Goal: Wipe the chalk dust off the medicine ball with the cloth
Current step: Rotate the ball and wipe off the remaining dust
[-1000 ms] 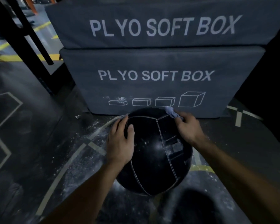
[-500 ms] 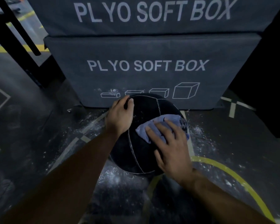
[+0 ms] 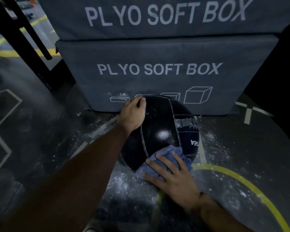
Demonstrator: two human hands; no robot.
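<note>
A black medicine ball (image 3: 161, 129) with white seams rests on the floor against the lower plyo box. White chalk smears show on its upper right panel. My left hand (image 3: 132, 114) grips the ball's upper left side, fingers curled over the top. My right hand (image 3: 172, 176) presses a crumpled blue-grey cloth (image 3: 167, 156) flat against the ball's near lower side, fingers spread over it.
Two stacked grey boxes (image 3: 157, 69) marked PLYO SOFT BOX stand right behind the ball. Chalk dust (image 3: 124, 183) is scattered on the dark floor around it. A yellow curved line (image 3: 238, 178) runs at the right. Black rack posts (image 3: 23, 30) rise at the left.
My right hand has dragged the cloth from the ball's far top, across its upper face, down to its near lower side. My left hand shifted up toward the top left.
</note>
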